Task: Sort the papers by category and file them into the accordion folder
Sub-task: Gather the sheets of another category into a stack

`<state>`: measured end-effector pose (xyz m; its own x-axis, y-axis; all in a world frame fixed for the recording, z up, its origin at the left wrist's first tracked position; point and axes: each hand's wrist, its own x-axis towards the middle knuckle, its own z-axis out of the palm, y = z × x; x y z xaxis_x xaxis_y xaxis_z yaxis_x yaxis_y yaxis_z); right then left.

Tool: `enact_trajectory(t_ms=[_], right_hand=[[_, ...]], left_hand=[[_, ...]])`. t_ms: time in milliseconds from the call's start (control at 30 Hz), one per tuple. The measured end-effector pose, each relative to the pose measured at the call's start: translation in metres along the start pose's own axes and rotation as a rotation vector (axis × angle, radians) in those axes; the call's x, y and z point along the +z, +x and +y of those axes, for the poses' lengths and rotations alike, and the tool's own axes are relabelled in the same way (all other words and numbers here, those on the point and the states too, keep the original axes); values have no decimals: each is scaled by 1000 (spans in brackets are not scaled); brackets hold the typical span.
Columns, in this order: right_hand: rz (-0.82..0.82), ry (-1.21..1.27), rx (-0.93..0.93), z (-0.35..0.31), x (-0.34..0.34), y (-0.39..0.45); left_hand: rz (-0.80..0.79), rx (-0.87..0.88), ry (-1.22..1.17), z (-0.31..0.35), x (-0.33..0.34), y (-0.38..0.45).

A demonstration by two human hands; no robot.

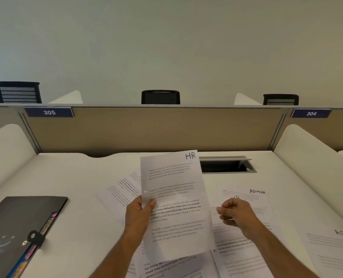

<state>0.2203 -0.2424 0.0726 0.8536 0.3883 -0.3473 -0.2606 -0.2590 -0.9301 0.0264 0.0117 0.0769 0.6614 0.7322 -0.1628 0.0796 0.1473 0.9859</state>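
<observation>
My left hand (139,213) grips the left edge of a printed sheet marked HR (176,201) and holds it up over the desk. My right hand (236,214) hovers just right of that sheet with its fingers curled loosely and nothing in them. Under it lie a sheet marked ADMIN (249,194) and a partly hidden one with HR on it. Another ADMIN sheet (335,249) lies at the far right. More printed papers (120,191) are spread under the raised sheet. The black accordion folder (20,223) lies closed at the left, with coloured tabs along its right edge.
A white desk (70,177) is bounded by a tan partition (152,129) at the back and white side dividers. An open cable slot (226,165) sits in the desk behind the papers. Black chairs show beyond the partition.
</observation>
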Motion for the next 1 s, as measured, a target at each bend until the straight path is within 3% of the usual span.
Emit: enact_trajectory(t_ms=[133,200,333,533,1000], right_hand=[[324,-478,-4,13,-39,8],[309,-713,70,17,-53,6],[238,-903,269,25,-60,-1],[291,-847,321,27,-56,0],[267,-597,140,25,-60,0]], left_hand=[[25,25,-3,-5,-12,3],[30,26,-18,-7,-15,4],[34,21,-42,-9,-18,5],[33,22,-27,-11,-21,6],[61,14,-16,-14,-38,7]])
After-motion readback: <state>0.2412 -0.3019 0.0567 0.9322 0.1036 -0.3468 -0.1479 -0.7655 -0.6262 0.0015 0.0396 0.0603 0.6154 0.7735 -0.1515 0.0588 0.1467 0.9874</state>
